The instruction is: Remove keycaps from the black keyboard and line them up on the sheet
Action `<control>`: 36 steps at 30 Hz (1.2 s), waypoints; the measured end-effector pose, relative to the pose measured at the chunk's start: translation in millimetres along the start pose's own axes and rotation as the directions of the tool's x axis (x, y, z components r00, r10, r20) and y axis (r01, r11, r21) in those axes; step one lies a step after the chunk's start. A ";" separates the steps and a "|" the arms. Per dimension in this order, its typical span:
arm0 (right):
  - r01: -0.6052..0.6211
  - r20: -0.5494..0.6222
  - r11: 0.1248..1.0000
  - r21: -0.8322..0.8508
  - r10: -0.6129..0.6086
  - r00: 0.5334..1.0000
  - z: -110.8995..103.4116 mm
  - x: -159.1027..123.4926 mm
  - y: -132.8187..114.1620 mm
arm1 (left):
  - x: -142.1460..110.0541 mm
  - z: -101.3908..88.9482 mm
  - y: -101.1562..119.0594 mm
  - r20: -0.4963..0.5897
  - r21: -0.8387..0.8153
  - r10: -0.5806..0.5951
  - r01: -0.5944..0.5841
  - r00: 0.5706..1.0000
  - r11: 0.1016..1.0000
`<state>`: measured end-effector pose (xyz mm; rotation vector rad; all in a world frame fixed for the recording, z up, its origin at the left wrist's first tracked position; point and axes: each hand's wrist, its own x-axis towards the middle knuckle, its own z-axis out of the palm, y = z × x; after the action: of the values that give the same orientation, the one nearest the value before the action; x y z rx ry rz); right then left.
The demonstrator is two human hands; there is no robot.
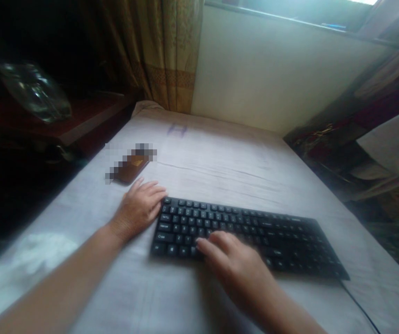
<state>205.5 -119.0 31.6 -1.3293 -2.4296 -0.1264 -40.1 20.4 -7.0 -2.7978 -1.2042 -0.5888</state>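
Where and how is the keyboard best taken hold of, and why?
Probably grip the keyboard by its short ends, one hand from each side: it is long and lies flat, keys up. The left hand is at its left end; at the right, avoid the cable by the near corner.

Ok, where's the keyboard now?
In the head view, the keyboard lies right of centre on the pale cloth, left hand at its far left corner, right hand over its near edge.
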 end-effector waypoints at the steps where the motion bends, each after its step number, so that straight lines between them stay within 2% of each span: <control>1: -0.001 0.006 1.000 -0.008 0.001 1.000 -0.5 -1.4 1.8 | -0.1 0.3 -0.2 -0.001 0.002 0.003 -0.003 1.000 1.000; 7: -0.024 0.029 1.000 0.017 0.023 0.999 -0.4 0.0 3.7 | -0.3 0.2 0.3 0.002 0.001 0.004 -0.004 1.000 1.000; 13: -0.002 0.045 0.988 0.152 -0.005 0.999 11.8 34.3 -23.7 | -0.8 -0.3 1.7 -0.001 -0.012 -0.006 0.006 1.000 1.000; 17: 0.024 0.126 0.987 0.162 -0.044 0.991 21.4 52.6 -35.5 | -0.6 -0.5 2.5 -0.003 -0.015 -0.004 0.004 1.000 1.000; 21: -0.002 0.197 0.990 0.139 -0.026 0.980 22.5 52.1 -33.0 | -0.7 -0.8 3.2 0.012 -0.021 -0.018 0.018 1.000 1.000; 28: -0.021 0.186 0.989 0.144 -0.007 0.983 13.0 54.9 -32.0 | -0.5 -2.8 5.5 0.015 -0.030 -0.031 0.032 0.999 0.999; 31: 0.007 0.170 0.986 0.166 -0.036 0.985 14.7 64.7 -39.5 | -0.4 -2.9 5.2 0.012 -0.031 -0.032 0.032 0.999 0.999; 36: 0.038 0.235 0.986 0.160 -0.075 0.969 21.3 68.4 -39.7 | -0.3 -2.1 4.5 0.013 -0.027 -0.024 0.025 1.000 0.999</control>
<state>133.3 -81.2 40.1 -1.2701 -2.6158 0.2166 -37.9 16.6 -4.6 -2.8172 -1.2440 -0.5941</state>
